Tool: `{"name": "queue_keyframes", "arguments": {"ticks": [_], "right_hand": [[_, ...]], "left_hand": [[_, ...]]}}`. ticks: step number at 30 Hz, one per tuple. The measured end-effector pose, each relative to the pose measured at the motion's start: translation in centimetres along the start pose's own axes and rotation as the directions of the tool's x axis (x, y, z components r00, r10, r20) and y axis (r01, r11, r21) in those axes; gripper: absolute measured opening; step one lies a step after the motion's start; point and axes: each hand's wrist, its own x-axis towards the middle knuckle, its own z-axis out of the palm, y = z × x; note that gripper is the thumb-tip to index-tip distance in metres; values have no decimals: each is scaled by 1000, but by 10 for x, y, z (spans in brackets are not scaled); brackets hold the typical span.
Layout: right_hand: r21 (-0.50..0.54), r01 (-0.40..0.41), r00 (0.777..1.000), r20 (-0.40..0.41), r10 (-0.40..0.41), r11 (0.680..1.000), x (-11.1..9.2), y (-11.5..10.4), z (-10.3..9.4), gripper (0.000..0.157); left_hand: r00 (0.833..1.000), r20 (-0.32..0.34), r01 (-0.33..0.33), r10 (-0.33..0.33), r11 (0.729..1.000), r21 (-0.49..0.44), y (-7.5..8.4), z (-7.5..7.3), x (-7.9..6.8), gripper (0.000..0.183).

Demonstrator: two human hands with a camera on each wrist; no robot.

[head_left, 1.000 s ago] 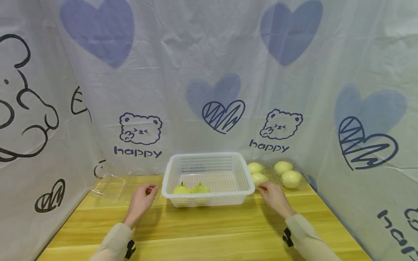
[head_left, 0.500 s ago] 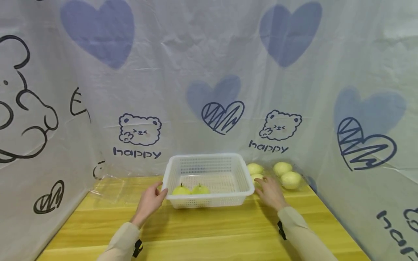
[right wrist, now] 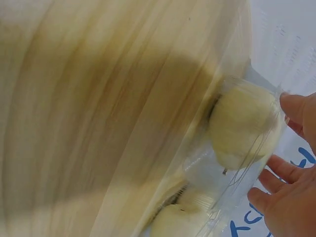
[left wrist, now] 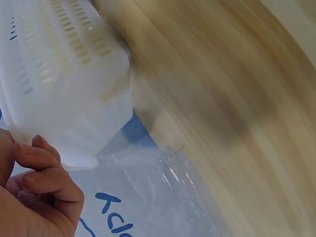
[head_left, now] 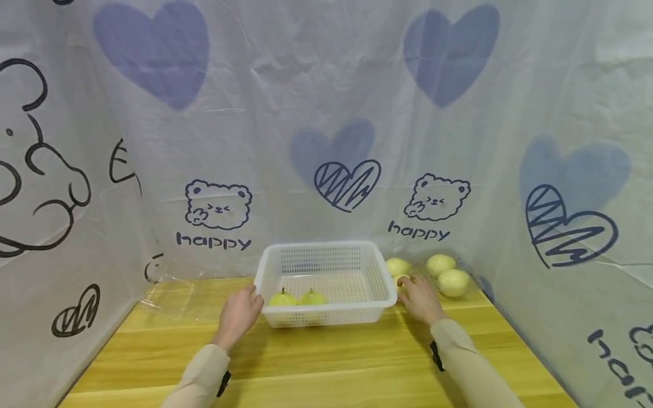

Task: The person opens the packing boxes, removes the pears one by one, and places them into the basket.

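Observation:
A white slotted basket [head_left: 326, 266] stands mid-table with two green pears [head_left: 282, 298] [head_left: 312, 296] in its front. My left hand [head_left: 242, 311] is at its front left corner; the left wrist view shows curled fingers [left wrist: 42, 180] gripping the basket rim [left wrist: 74, 158]. My right hand [head_left: 418, 297] reaches past the basket's right side to a pale pear [head_left: 402, 279]. In the right wrist view its spread fingers [right wrist: 276, 168] lie around that pear [right wrist: 242, 123] at the edge of a clear plastic tray [right wrist: 197, 173], not closed on it.
Three more pale pears [head_left: 397, 265] [head_left: 441, 263] [head_left: 453, 281] lie in the clear tray at the back right. An empty clear plastic container [head_left: 170, 289] sits at the back left. Printed curtains wall in the wooden table [head_left: 326, 362] on three sides.
My left hand moved right and took hold of the basket's left corner. My right hand slid forward onto the pear beside the basket.

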Motion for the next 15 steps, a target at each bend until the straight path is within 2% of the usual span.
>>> {"name": "queue_keyframes", "arguments": {"ticks": [3, 5, 10, 15], "right_hand": [[9, 16, 999, -43, -15, 1000, 0, 1, 1, 10], [14, 26, 997, -72, -25, 1000, 1, 1, 2, 9], [12, 45, 993, -111, -43, 999, -1, 1, -1, 26], [41, -7, 998, -64, 9, 999, -8, -1, -9, 38]], "left_hand": [[1000, -9, 1, -1, 999, 38, 2, 0, 0, 41], [1000, -14, 2, -1, 998, 56, 3, 0, -1, 42], [1000, -28, 1, 1, 997, 77, 3, 1, -1, 41], [1000, -28, -12, 14, 997, 75, 3, 0, -3, 40]]}}
